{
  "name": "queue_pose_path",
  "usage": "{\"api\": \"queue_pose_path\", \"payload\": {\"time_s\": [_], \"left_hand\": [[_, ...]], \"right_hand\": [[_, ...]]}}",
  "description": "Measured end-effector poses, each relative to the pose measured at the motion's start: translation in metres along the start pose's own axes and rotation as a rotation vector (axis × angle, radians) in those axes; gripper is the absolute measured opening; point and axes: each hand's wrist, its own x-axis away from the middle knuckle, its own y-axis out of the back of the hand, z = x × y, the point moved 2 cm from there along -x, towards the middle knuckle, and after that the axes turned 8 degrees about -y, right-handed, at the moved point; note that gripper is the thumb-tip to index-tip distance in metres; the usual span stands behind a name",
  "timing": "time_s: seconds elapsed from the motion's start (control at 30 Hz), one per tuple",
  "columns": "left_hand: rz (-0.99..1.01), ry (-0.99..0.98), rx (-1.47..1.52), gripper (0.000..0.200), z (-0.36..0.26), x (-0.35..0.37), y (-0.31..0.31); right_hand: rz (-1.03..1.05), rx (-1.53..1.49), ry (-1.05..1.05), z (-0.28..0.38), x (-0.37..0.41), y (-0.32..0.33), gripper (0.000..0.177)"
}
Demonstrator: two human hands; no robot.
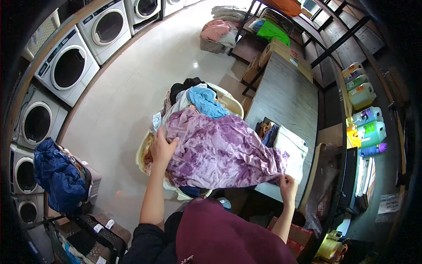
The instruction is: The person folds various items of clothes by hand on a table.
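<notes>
A purple and white tie-dye cloth (pixel 215 149) lies spread over a heaped cream laundry basket (pixel 230 97), its right end stretched across the table edge. My right hand (pixel 288 187) pinches the cloth's lower right corner. On the cloth's left edge rests my left hand (pixel 162 149), thumb and fingers apart. Behind the cloth, a blue garment (pixel 205 102) and black cloth (pixel 187 88) top the heap. Folded white cloth (pixel 292 152) and a stack of folded dark clothes (pixel 269 133) sit on the table, beside the cloth's right end.
Front-loading washers (pixel 68 66) line the left side. A basket with a blue bag (pixel 59 174) stands at left, more baskets (pixel 105 233) below it. The grey table (pixel 285 97) extends back on the right, beside shelves with detergent bottles (pixel 362 95). A laundry pile (pixel 217 31) stands behind.
</notes>
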Motion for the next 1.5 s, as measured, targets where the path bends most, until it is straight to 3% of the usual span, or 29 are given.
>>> {"api": "queue_pose_path", "payload": {"time_s": [0.1, 0.17, 0.2, 0.27, 0.3, 0.33, 0.37, 0.5, 0.57, 0.63, 0.7, 0.77, 0.83, 0.93, 1.03, 1.1, 1.13, 1.17, 1.23, 1.3, 1.33, 1.43, 1.47, 1.5], "left_hand": [[0.19, 0.258, 0.099, 0.023, 0.03, -0.003, -0.023], [0.198, 0.345, 0.317, 0.022, 0.001, -0.011, -0.001], [0.072, 0.244, 0.378, 0.016, -0.012, -0.007, 0.004], [0.005, 0.098, 0.536, 0.015, -0.047, 0.001, 0.013], [-0.029, 0.024, 0.613, 0.015, -0.066, 0.008, 0.018], [0.032, -0.033, 0.652, 0.014, -0.089, 0.016, 0.025], [0.091, -0.092, 0.691, 0.013, -0.111, 0.026, 0.029], [0.243, -0.604, 0.77, 0.014, -0.173, 0.078, 0.034], [0.233, -0.603, 0.771, 0.017, -0.184, 0.102, 0.033], [0.266, -0.473, 0.765, 0.025, -0.182, 0.112, 0.037], [0.359, -0.285, 0.732, 0.03, -0.171, 0.12, 0.038], [0.713, -0.196, 0.679, 0.04, -0.147, 0.124, 0.028], [0.567, -0.365, 0.593, 0.043, -0.133, 0.124, 0.03], [0.279, -0.198, 0.618, 0.048, -0.136, 0.102, 0.048], [0.029, -0.267, 0.457, 0.053, -0.16, 0.062, 0.054], [0.168, -0.358, 0.401, 0.053, -0.167, 0.042, 0.042], [0.234, -0.405, 0.375, 0.053, -0.171, 0.03, 0.032], [0.215, -0.485, 0.398, 0.039, -0.154, 0.024, 0.0], [0.561, 0.034, 0.716, 0.026, -0.135, 0.013, -0.045], [0.59, 0.146, 0.922, 0.021, -0.148, 0.003, -0.051], [0.718, 0.207, 0.85, 0.037, -0.166, -0.003, -0.039], [0.601, -0.315, 0.616, 0.068, -0.216, 0.025, -0.06], [0.781, -0.38, 0.477, 0.099, -0.227, 0.037, -0.073], [0.819, -0.45, 0.371, 0.105, -0.232, 0.055, -0.089]], "right_hand": [[-0.084, -0.096, 0.168, 0.036, -0.002, -0.009, 0.02], [-0.156, -0.071, 0.281, 0.062, 0.002, -0.013, 0.018], [-0.122, -0.116, 0.304, 0.068, 0.005, -0.019, 0.018], [-0.002, -0.32, 0.294, 0.091, 0.016, -0.032, 0.019], [0.188, -0.504, 0.116, 0.102, 0.024, -0.04, 0.022], [0.345, -0.613, -0.021, 0.113, 0.032, -0.05, 0.024], [0.426, -0.639, -0.001, 0.122, 0.039, -0.058, 0.03], [0.72, -1.037, -0.274, 0.153, 0.058, -0.085, 0.032], [0.736, -1.091, -0.226, 0.138, 0.051, -0.096, 0.023], [0.659, -1.223, -0.237, 0.143, 0.045, -0.093, 0.019], [0.717, -1.448, -0.256, 0.136, 0.033, -0.085, 0.016], [0.615, -1.488, -0.247, 0.153, 0.028, -0.062, 0.018], [0.632, -1.529, -0.215, 0.151, 0.019, -0.056, 0.02], [0.613, -1.486, -0.236, 0.163, 0.019, -0.035, 0.022], [0.694, -1.277, -0.099, 0.172, 0.027, -0.02, 0.023], [0.722, -1.166, 0.097, 0.174, 0.026, -0.005, 0.024], [0.63, -1.047, 0.138, 0.17, 0.017, 0.01, 0.024], [0.536, -0.93, 0.171, 0.164, 0.008, 0.026, 0.024], [0.345, -1.105, 0.038, 0.145, -0.021, 0.066, 0.027], [0.204, -1.184, 0.075, 0.107, -0.058, 0.099, 0.028], [0.204, -1.283, 0.066, 0.081, -0.074, 0.105, 0.025], [0.134, -1.266, -0.012, 0.012, -0.1, 0.122, 0.022], [0.147, -1.286, 0.018, -0.006, -0.105, 0.127, 0.022], [0.105, -1.296, -0.013, -0.014, -0.102, 0.134, 0.022]]}}
